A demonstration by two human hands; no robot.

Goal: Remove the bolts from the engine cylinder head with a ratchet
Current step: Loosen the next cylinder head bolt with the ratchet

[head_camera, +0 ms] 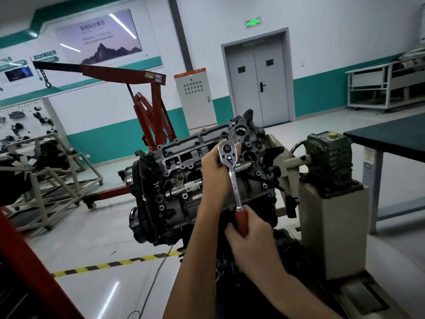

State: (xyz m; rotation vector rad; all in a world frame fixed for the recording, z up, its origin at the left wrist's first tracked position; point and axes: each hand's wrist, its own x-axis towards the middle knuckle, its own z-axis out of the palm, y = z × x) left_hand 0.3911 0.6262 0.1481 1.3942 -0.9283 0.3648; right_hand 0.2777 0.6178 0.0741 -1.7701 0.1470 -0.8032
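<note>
In a white-and-teal workshop the engine cylinder head sits tilted on a stand, with the ratchet over its right end. The left hand wraps the ratchet's head and the right hand grips its red handle; pressing the head square should keep it on the bolt. Open room lies toward the person, while the gearbox crowds the right.

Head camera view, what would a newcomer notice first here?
The chrome ratchet at centre: the left hand holds its head against the engine cylinder head, and the right hand grips its red handle lower down. Behind, to the left, stands a red engine hoist.
</note>
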